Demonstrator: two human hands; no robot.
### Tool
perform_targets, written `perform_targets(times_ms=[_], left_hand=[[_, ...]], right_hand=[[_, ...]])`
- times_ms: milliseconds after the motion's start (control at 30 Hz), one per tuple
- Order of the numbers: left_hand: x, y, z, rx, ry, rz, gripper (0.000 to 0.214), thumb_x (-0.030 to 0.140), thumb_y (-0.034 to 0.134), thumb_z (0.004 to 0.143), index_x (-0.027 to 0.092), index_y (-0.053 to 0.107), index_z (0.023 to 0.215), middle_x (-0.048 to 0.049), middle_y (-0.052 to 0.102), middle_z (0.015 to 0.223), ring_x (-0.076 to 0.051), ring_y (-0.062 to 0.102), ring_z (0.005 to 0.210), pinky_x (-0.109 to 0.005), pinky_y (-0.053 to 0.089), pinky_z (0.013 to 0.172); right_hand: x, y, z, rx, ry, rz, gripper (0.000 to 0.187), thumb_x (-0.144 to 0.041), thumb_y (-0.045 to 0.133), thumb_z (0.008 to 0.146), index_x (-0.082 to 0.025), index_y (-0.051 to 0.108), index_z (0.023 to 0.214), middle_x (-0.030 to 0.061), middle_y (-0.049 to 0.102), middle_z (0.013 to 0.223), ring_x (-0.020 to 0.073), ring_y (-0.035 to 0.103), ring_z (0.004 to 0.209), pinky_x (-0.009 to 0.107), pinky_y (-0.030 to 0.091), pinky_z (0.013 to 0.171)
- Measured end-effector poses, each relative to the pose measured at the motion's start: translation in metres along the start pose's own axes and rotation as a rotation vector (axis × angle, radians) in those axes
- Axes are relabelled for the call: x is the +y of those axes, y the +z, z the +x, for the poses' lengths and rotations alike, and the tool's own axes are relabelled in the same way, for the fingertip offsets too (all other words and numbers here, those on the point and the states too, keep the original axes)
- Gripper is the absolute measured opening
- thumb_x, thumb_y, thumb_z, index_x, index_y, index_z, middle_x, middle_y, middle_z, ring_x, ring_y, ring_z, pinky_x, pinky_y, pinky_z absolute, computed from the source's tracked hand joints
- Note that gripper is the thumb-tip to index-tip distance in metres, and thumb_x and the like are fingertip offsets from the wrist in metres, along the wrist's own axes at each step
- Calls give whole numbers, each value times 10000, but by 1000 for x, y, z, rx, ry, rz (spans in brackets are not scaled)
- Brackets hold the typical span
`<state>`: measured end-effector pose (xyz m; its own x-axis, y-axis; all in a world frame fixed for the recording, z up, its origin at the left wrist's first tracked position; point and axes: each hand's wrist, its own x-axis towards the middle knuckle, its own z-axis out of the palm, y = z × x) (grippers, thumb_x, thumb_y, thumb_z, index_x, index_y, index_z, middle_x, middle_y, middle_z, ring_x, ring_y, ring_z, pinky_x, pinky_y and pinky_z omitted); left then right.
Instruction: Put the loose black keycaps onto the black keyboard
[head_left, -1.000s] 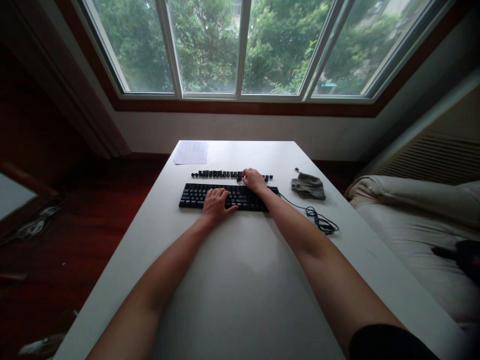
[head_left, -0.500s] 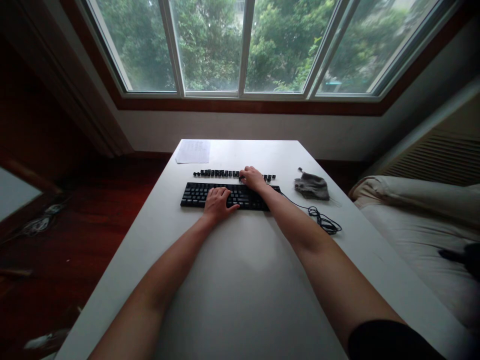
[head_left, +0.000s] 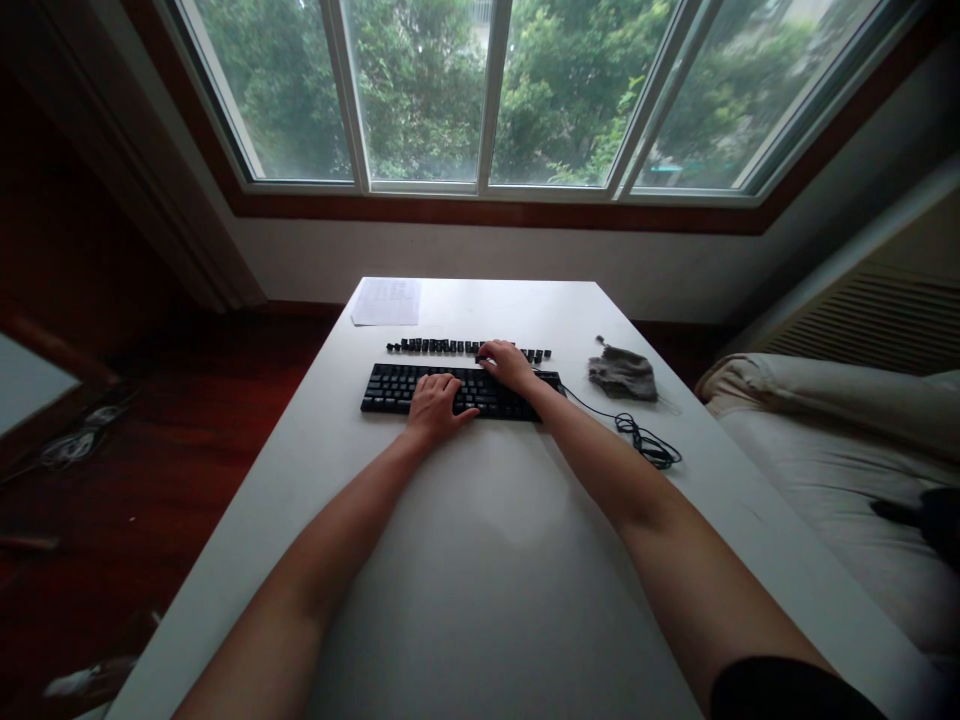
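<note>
A black keyboard lies across the white table. Behind it runs a row of loose black keycaps. My left hand rests on the middle of the keyboard, fingers spread and thumb out to the right. Above the keyboard's back edge, my right hand has its fingers bent into a pinch, with a small dark keycap at the fingertips. That hand hides part of the keycap row and some of the keys beneath it.
A coiled black cable runs from the keyboard to the right. Beyond it lies a crumpled grey cloth pouch. Paper sheets sit at the table's far left corner. A couch stands along the right side, and a window is ahead.
My right hand has come slightly nearer to me, from the keycap row toward the keyboard, with the dark keycap at its fingertips. The left hand stays in place.
</note>
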<state>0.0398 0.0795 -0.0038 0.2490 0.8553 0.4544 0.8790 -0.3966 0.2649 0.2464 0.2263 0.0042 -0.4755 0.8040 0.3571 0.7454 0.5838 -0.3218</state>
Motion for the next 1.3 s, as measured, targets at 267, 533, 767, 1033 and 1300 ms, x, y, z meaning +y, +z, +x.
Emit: perform_targets(times_ms=[267, 533, 767, 1033, 1300], left_hand=[[0, 0, 0, 10, 8, 9, 486, 596, 721, 871, 246, 630, 1196, -110, 630, 1299, -338, 525, 1222, -516, 340, 1137], [1, 0, -1, 11, 8, -9, 477, 572, 730, 865, 254, 631, 1207, -109, 622, 1298, -341, 526, 1223, -518, 350, 1131], [1, 0, -1, 4, 6, 12, 480, 590, 720, 869, 255, 626, 1200, -107, 630, 1288, -336, 529, 1216, -515, 346, 1133], [2, 0, -1, 4, 2, 14, 467, 578, 716, 875, 258, 620, 1202, -106, 632, 1290, -336, 529, 1218, -520, 337, 1141], [3, -1, -1, -10, -12, -2, 467, 578, 725, 867, 264, 627, 1197, -104, 623, 1299, -339, 520, 1231, -519, 334, 1144]], right_hand=[[2, -16, -29, -5, 23, 220, 206, -185, 678, 882, -224, 765, 1066, 24, 756, 951, 179, 660, 835, 287, 492, 801], [3, -27, -51, -73, -24, 184, 197, -190, 711, 846, -228, 763, 1032, 8, 745, 904, 173, 653, 798, 269, 474, 755], [-6, -30, -56, -119, -90, 90, 133, -193, 737, 849, -215, 740, 981, 50, 739, 1003, 215, 666, 957, 309, 482, 860], [-15, -32, -54, -146, -51, -19, 140, -232, 729, 874, -229, 742, 1014, 57, 738, 1051, 226, 662, 998, 317, 475, 869], [-17, -37, -51, -194, -46, -28, 133, -249, 709, 895, -242, 756, 1019, 49, 744, 1036, 224, 663, 998, 309, 470, 864]])
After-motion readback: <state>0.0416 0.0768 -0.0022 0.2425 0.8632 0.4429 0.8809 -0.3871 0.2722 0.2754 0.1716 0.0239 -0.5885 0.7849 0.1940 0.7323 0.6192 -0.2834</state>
